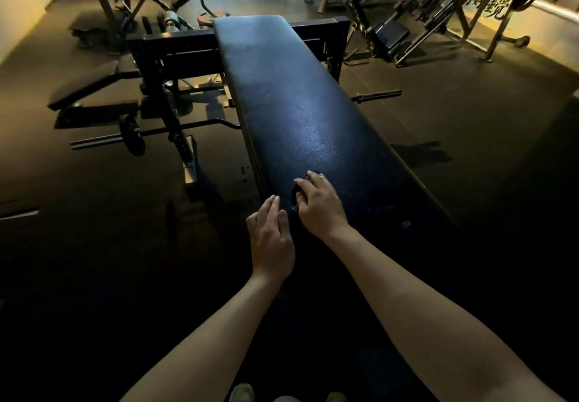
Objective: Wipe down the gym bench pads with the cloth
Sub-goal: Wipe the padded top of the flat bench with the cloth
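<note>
Centrally, long dark-blue vinyl bench pad point(291, 103), long axis pointing straight forward, surface mostly ahead of both hands. Right hand point(319, 207) on near end, fingers curled over small dark bunched cloth point(297, 196). Left hand point(271, 240) flat, fingers straight, empty, at pad's left edge.

Left forearm point(200, 339), right forearm point(423, 307) bare from wrist to frame edge. Left hand point(272, 238) bare. Right hand point(319, 207) bare, small pale glint on one finger – ring or nail, cannot tell. At bottom edge, toes of two shoes: left shoe point(242, 393), right shoe point(336, 397) – dull olive-green, rounded. Pale grey patch between them, too cropped to identify.
</note>
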